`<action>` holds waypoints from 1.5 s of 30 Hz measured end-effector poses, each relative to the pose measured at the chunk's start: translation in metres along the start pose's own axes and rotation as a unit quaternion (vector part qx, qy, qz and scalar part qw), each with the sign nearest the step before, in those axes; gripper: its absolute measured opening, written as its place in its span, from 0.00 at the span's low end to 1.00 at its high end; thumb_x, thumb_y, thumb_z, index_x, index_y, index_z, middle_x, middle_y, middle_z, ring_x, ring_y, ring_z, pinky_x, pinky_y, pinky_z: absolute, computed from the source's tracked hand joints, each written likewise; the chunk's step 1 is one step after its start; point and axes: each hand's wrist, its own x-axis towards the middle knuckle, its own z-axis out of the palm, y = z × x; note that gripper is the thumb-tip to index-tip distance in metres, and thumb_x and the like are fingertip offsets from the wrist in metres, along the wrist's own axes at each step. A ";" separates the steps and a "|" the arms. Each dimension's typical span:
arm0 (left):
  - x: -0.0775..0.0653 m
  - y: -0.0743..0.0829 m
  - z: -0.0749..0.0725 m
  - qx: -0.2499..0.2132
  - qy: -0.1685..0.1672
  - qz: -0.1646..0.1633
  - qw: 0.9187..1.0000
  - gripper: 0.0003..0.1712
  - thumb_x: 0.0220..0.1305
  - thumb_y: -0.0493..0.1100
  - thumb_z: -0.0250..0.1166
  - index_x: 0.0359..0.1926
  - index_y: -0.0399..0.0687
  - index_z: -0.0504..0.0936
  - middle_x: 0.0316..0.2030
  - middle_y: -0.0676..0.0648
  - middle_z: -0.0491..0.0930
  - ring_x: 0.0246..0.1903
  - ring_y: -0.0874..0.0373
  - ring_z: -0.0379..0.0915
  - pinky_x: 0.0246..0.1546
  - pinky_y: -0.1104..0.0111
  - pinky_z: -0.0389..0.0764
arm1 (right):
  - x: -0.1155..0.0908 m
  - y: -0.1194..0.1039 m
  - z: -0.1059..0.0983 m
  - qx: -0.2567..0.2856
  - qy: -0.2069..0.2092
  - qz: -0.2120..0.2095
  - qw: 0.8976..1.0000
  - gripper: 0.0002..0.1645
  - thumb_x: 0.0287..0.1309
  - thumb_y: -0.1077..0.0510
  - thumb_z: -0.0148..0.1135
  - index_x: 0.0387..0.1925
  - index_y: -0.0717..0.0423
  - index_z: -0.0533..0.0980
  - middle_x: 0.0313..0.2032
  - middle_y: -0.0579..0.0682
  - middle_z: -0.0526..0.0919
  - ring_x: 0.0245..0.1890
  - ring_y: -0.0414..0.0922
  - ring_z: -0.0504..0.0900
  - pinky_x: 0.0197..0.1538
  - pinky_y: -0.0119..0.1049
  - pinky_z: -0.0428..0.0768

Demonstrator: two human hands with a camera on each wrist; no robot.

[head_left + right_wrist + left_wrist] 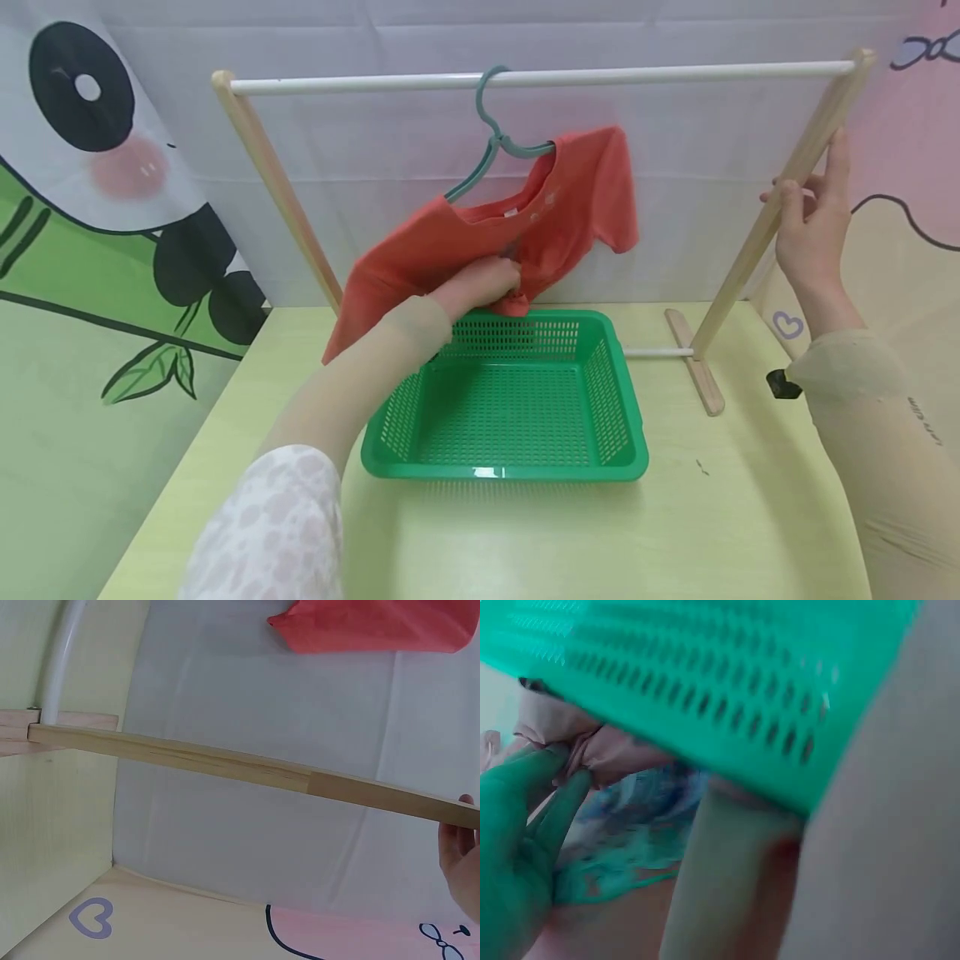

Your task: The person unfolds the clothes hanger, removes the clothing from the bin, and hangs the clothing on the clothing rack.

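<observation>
A red short-sleeved shirt (420, 250) hangs tilted on a green hanger (480, 167), which is hooked over the white rod (360, 83) of a small rack. With bunched fingers my left hand (483, 282) grips the front of the shirt above the basket; in the left wrist view, fingers (568, 802) pinch a gathered fold of cloth (619, 754). My right hand (817, 225) holds the rack's right wooden post (750, 225), thumb and fingers on opposite sides. The right wrist view shows that hand (461, 862) at the edge, on the same post (225, 765).
A green plastic basket (502, 472) stands on the pale yellow table (525, 542), below the shirt and in front of the rack. The rack's wooden foot (696, 362) is to its right. Behind hangs a white cloth backdrop (712, 183) between painted side walls.
</observation>
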 end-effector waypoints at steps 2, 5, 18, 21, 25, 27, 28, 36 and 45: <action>0.002 -0.005 0.002 0.110 0.001 0.066 0.992 0.21 0.67 0.33 0.54 0.16 0.49 0.72 0.16 0.54 0.64 0.20 0.60 0.56 0.24 0.70 0.60 | 0.000 0.000 0.000 0.000 -0.002 0.002 1.000 0.38 0.74 0.58 0.43 0.76 0.25 0.45 0.46 0.36 0.71 0.39 0.30 0.80 0.51 0.27 0.79; 0.006 -0.011 -0.002 0.174 0.026 0.122 0.977 0.15 0.69 0.38 0.60 0.25 0.51 0.86 0.27 0.52 0.79 0.31 0.58 0.71 0.34 0.68 0.72 | 0.001 0.000 0.001 -0.003 -0.003 0.004 1.000 0.38 0.74 0.57 0.43 0.77 0.26 0.45 0.46 0.35 0.71 0.39 0.30 0.79 0.51 0.28 0.80; 0.008 -0.011 -0.004 0.028 0.005 0.111 0.993 0.25 0.71 0.44 0.60 0.67 0.50 0.74 0.60 0.47 0.78 0.56 0.54 0.74 0.61 0.61 0.76 | -0.002 -0.004 0.000 -0.008 -0.004 0.008 1.000 0.38 0.74 0.57 0.43 0.77 0.28 0.44 0.44 0.34 0.71 0.38 0.29 0.79 0.51 0.28 0.80; 0.005 -0.009 -0.004 0.013 -0.031 0.089 0.995 0.32 0.70 0.44 0.62 0.72 0.50 0.66 0.68 0.45 0.69 0.62 0.51 0.70 0.64 0.59 0.74 | -0.001 -0.004 0.000 -0.007 -0.006 0.010 1.000 0.38 0.74 0.56 0.43 0.77 0.27 0.44 0.44 0.34 0.71 0.39 0.29 0.79 0.52 0.29 0.80; 0.002 -0.014 -0.005 0.013 -0.036 0.079 0.996 0.36 0.67 0.45 0.65 0.73 0.50 0.65 0.74 0.44 0.59 0.70 0.51 0.60 0.65 0.59 0.74 | -0.002 -0.004 -0.001 -0.009 -0.011 0.014 1.000 0.39 0.75 0.56 0.42 0.77 0.26 0.43 0.45 0.34 0.70 0.40 0.30 0.79 0.53 0.31 0.80; 0.000 -0.016 -0.005 0.002 -0.035 0.075 0.997 0.38 0.66 0.45 0.66 0.73 0.50 0.64 0.74 0.44 0.60 0.70 0.49 0.61 0.64 0.59 0.74 | -0.003 -0.004 -0.001 -0.012 -0.010 0.013 1.000 0.39 0.74 0.56 0.42 0.77 0.26 0.43 0.44 0.34 0.70 0.40 0.30 0.79 0.54 0.32 0.80; -0.001 -0.018 -0.005 -0.004 -0.034 0.074 0.997 0.38 0.65 0.45 0.67 0.74 0.51 0.63 0.73 0.44 0.60 0.69 0.49 0.61 0.63 0.59 0.75 | -0.003 -0.005 -0.001 -0.013 -0.009 0.012 1.000 0.38 0.74 0.56 0.42 0.77 0.26 0.43 0.44 0.34 0.70 0.39 0.30 0.79 0.54 0.32 0.81; -0.013 -0.005 0.001 -0.002 -0.026 0.108 0.994 0.38 0.64 0.52 0.67 0.73 0.62 0.64 0.69 0.51 0.66 0.65 0.55 0.64 0.62 0.59 0.75 | -0.008 -0.013 0.000 -0.008 -0.001 0.009 1.000 0.38 0.74 0.57 0.43 0.77 0.28 0.45 0.43 0.35 0.71 0.38 0.29 0.79 0.53 0.30 0.81; -0.033 0.019 0.004 0.021 -0.014 0.161 0.987 0.39 0.64 0.54 0.67 0.74 0.61 0.63 0.70 0.55 0.68 0.65 0.59 0.65 0.65 0.61 0.73 | -0.003 -0.009 0.002 0.006 -0.006 0.034 0.999 0.39 0.74 0.56 0.44 0.76 0.24 0.44 0.45 0.35 0.70 0.39 0.28 0.79 0.50 0.24 0.79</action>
